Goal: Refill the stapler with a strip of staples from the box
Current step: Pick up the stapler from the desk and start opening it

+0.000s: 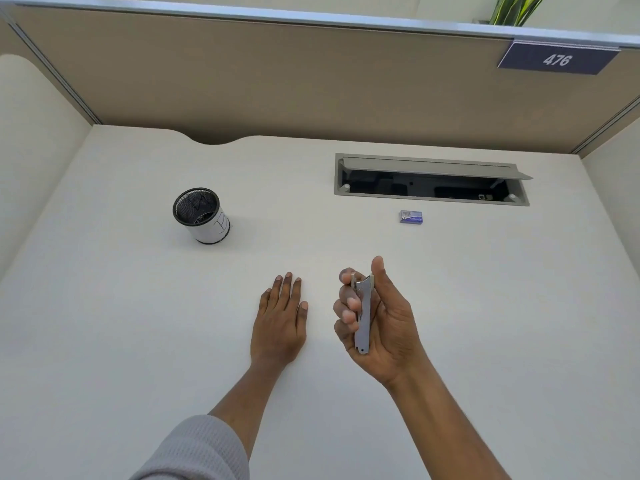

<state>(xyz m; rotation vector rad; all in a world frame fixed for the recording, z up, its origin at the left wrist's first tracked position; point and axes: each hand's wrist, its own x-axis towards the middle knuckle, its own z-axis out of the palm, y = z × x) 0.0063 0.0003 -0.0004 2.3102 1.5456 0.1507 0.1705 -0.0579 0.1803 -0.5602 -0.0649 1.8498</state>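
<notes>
Above the cream bench [346, 427], the right hand [384, 327] clamps its grip round a slim grey metal stapler [363, 317].
Left hand [280, 323] lies flat, fingers spread; the small blue staple box [411, 216] sits well apart, near the cable hatch [431, 180].

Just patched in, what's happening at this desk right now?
A person's right hand holds a grey stapler up off the desk, fingers wrapped around it. The left hand lies flat on the desk, empty. The small box of staples sits untouched farther back, near the open cable tray. A mesh pen cup stands to the left.
</notes>
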